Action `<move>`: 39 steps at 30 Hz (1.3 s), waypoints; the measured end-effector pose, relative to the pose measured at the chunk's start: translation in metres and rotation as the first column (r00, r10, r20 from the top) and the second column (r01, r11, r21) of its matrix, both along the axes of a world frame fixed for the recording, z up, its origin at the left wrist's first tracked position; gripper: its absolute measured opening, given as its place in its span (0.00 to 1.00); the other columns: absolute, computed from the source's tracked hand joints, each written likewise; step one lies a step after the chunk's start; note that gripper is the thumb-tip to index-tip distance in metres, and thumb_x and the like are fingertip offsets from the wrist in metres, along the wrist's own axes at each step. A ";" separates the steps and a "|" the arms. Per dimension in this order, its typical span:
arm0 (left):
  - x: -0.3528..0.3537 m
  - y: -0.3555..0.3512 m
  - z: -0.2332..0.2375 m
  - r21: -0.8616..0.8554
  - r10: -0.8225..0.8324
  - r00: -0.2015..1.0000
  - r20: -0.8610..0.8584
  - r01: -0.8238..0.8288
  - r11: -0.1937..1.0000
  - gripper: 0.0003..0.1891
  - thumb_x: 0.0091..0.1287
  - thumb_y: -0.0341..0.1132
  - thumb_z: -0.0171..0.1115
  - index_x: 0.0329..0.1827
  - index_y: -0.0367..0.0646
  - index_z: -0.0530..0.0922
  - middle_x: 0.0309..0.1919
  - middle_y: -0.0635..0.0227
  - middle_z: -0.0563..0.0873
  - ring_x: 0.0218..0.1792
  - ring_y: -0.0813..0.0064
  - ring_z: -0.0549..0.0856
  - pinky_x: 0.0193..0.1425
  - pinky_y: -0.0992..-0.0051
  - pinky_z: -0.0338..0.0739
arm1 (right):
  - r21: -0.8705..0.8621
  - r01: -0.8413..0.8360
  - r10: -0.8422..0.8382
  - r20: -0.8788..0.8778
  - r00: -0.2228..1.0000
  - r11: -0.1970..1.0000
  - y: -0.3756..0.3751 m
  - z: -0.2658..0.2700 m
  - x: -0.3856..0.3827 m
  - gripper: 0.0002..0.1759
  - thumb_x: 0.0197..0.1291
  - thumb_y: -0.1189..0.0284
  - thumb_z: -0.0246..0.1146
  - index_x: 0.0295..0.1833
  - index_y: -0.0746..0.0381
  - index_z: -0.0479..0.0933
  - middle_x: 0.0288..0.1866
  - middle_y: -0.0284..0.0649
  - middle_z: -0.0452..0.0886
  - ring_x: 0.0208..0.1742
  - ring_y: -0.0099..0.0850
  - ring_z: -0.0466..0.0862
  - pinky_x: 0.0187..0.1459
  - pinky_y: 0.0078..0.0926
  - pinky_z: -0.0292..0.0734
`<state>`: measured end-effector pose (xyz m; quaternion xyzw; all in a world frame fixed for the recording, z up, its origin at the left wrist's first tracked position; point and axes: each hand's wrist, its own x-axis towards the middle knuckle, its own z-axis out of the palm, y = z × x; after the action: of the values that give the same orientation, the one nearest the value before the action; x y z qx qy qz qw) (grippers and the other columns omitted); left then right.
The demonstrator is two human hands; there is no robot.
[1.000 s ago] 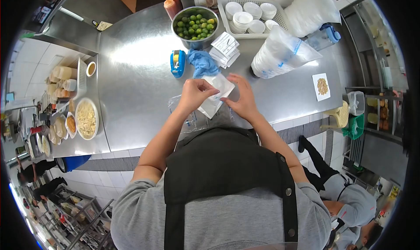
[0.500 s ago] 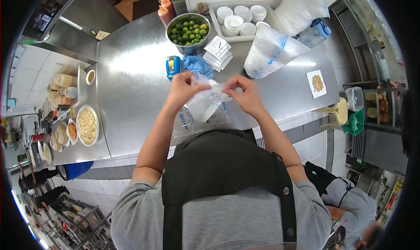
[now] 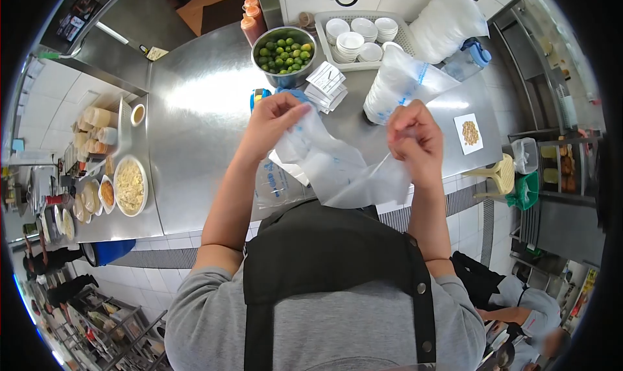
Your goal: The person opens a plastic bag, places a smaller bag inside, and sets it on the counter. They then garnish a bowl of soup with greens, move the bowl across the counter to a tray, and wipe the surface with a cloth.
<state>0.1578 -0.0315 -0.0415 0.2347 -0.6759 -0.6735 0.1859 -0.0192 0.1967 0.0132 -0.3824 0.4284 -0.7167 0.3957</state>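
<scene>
A translucent white plastic bag (image 3: 334,167) with faint blue print stretches between my hands above the counter's front edge. My left hand (image 3: 276,124) pinches its upper left end between thumb and fingers. At the other end, my right hand (image 3: 416,147) is closed on the bag's edge, its fingers slightly blurred. Beneath the bag, a clear plastic packet (image 3: 276,184) with blue print lies on the counter, partly covered. Just beyond my left hand are a blue tape dispenser (image 3: 259,97) and a blue cloth (image 3: 295,93), both partly hidden.
A metal pot of green citrus fruits (image 3: 284,54), sauce bottles (image 3: 252,22), paper slips (image 3: 326,80) and a basket (image 3: 407,39) of white bowls stand behind. Bagged stacks (image 3: 392,89) are right of them. White dishes of food (image 3: 131,186) line the left; a stool (image 3: 498,174) is right.
My hands have moved apart, the right one going right and toward me. The bag, bunched between them before, is now spread out wide.
</scene>
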 end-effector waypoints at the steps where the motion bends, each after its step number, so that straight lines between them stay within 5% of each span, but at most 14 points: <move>1: -0.005 0.006 0.004 0.008 -0.035 0.999 -0.016 0.036 0.999 0.09 0.69 0.36 0.72 0.35 0.40 0.85 0.26 0.77 0.83 0.27 0.90 0.76 0.32 0.84 0.69 | 0.068 0.093 -0.075 -0.230 0.970 0.993 -0.005 0.004 0.007 0.15 0.55 0.84 0.58 0.48 0.61 0.78 0.40 0.37 0.77 0.34 0.21 0.76 0.30 0.15 0.67; 3: -0.014 0.018 0.004 -0.079 -0.092 0.996 -0.008 0.092 0.993 0.10 0.69 0.36 0.72 0.34 0.38 0.85 0.26 0.77 0.84 0.27 0.90 0.77 0.32 0.84 0.70 | 0.134 0.166 -0.032 -0.680 0.732 0.977 -0.011 0.009 0.013 0.21 0.55 0.78 0.67 0.56 0.59 0.80 0.46 0.36 0.78 0.30 0.24 0.80 0.29 0.22 0.71; 6: -0.024 0.029 0.010 -0.047 -0.167 0.985 -0.042 0.165 0.985 0.11 0.71 0.37 0.69 0.37 0.36 0.85 0.26 0.76 0.84 0.28 0.89 0.76 0.33 0.84 0.71 | 0.080 0.252 -0.038 -0.901 0.431 0.964 -0.023 0.008 0.033 0.18 0.55 0.71 0.74 0.52 0.58 0.80 0.54 0.38 0.77 0.34 0.34 0.84 0.33 0.32 0.78; 9: -0.029 0.027 0.017 0.024 -0.189 0.980 -0.060 0.190 0.981 0.12 0.74 0.38 0.66 0.43 0.36 0.86 0.28 0.76 0.83 0.30 0.88 0.76 0.37 0.83 0.73 | 0.253 0.303 0.085 -0.877 0.474 0.919 -0.025 0.014 0.032 0.17 0.55 0.68 0.75 0.49 0.58 0.80 0.59 0.40 0.75 0.37 0.41 0.86 0.38 0.39 0.81; 14: -0.027 0.022 0.019 0.077 -0.244 0.956 -0.164 0.259 0.963 0.13 0.76 0.36 0.62 0.56 0.37 0.83 0.39 0.70 0.84 0.41 0.83 0.80 0.48 0.78 0.76 | 0.135 0.316 -0.014 -0.904 0.428 0.939 -0.030 0.000 0.030 0.11 0.57 0.72 0.73 0.42 0.60 0.79 0.62 0.39 0.75 0.35 0.39 0.86 0.35 0.38 0.80; 17: -0.033 0.037 0.029 -0.281 0.070 0.916 -0.396 -0.193 0.940 0.16 0.72 0.36 0.67 0.59 0.39 0.81 0.45 0.66 0.85 0.47 0.73 0.82 0.52 0.70 0.77 | 0.080 0.314 -0.073 -0.890 0.449 0.946 -0.030 -0.003 0.029 0.08 0.58 0.74 0.72 0.38 0.62 0.78 0.60 0.39 0.77 0.34 0.38 0.86 0.35 0.37 0.80; 20: -0.014 0.034 0.058 -0.730 -0.291 0.882 -0.369 -0.081 0.679 0.20 0.64 0.37 0.73 0.57 0.43 0.82 0.44 0.64 0.86 0.50 0.63 0.83 0.54 0.64 0.77 | 0.030 0.346 -0.147 -0.867 0.476 0.938 -0.030 -0.003 0.027 0.08 0.57 0.76 0.72 0.36 0.62 0.78 0.57 0.39 0.79 0.33 0.37 0.86 0.34 0.35 0.79; 24: -0.015 0.049 0.067 -0.877 -0.249 0.964 -0.097 0.035 0.478 0.19 0.55 0.41 0.79 0.47 0.48 0.84 0.40 0.69 0.86 0.47 0.64 0.83 0.57 0.65 0.71 | -0.104 0.370 -0.270 -0.861 0.431 0.923 -0.028 -0.005 0.022 0.10 0.52 0.78 0.74 0.32 0.63 0.77 0.54 0.40 0.80 0.29 0.35 0.84 0.31 0.30 0.77; 27: -0.016 0.039 0.053 -0.863 -0.231 0.972 0.039 0.149 0.482 0.15 0.55 0.41 0.79 0.41 0.48 0.83 0.36 0.71 0.86 0.46 0.66 0.83 0.58 0.65 0.70 | -0.177 0.463 -0.379 -0.839 0.390 0.869 -0.020 -0.003 0.009 0.12 0.50 0.78 0.75 0.29 0.63 0.76 0.54 0.40 0.80 0.25 0.29 0.81 0.28 0.25 0.74; 30: -0.028 0.031 0.050 -0.868 -0.312 0.943 -0.116 0.056 0.493 0.12 0.57 0.39 0.78 0.37 0.47 0.84 0.33 0.71 0.85 0.45 0.66 0.83 0.57 0.65 0.70 | 0.065 0.473 -0.266 -0.755 0.599 0.879 -0.001 0.016 0.003 0.14 0.48 0.78 0.76 0.26 0.63 0.74 0.47 0.38 0.82 0.28 0.23 0.79 0.28 0.21 0.69; 31: -0.034 0.031 0.054 -0.848 -0.362 0.919 -0.156 0.063 0.526 0.09 0.59 0.35 0.77 0.36 0.45 0.84 0.35 0.69 0.86 0.44 0.68 0.83 0.54 0.68 0.72 | 0.063 0.347 -0.203 -0.707 0.677 0.936 0.006 0.018 -0.003 0.14 0.48 0.79 0.76 0.27 0.63 0.74 0.44 0.37 0.82 0.29 0.21 0.77 0.29 0.20 0.68; 34: -0.043 0.032 0.064 -0.431 -0.503 0.813 -0.293 0.358 0.829 0.05 0.62 0.28 0.74 0.36 0.42 0.83 0.35 0.65 0.86 0.45 0.70 0.83 0.49 0.72 0.73 | 0.040 0.079 -0.043 -0.553 0.832 0.996 0.024 0.019 -0.020 0.13 0.50 0.80 0.76 0.29 0.62 0.75 0.36 0.34 0.81 0.31 0.17 0.74 0.31 0.17 0.65; 38: -0.057 0.030 0.065 0.061 -0.483 0.657 -0.579 0.626 0.778 0.05 0.63 0.22 0.72 0.36 0.33 0.82 0.34 0.64 0.86 0.38 0.79 0.83 0.43 0.78 0.75 | 0.199 0.181 -0.098 -0.366 0.926 0.963 0.038 0.022 -0.030 0.06 0.61 0.77 0.70 0.35 0.64 0.78 0.33 0.28 0.78 0.31 0.14 0.70 0.33 0.16 0.63; 39: -0.064 0.031 0.064 0.015 -0.513 0.635 -0.577 0.636 0.771 0.05 0.64 0.24 0.71 0.38 0.32 0.83 0.34 0.66 0.86 0.33 0.82 0.82 0.39 0.81 0.75 | 0.237 0.201 -0.111 -0.343 0.933 0.950 0.040 0.019 -0.036 0.06 0.62 0.76 0.69 0.36 0.63 0.78 0.32 0.28 0.78 0.31 0.14 0.70 0.33 0.16 0.64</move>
<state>0.0940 -0.0006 0.0225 -0.1757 -0.5557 -0.8042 0.1167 -0.0554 0.2370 0.0326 -0.4027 0.6102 -0.6083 0.3090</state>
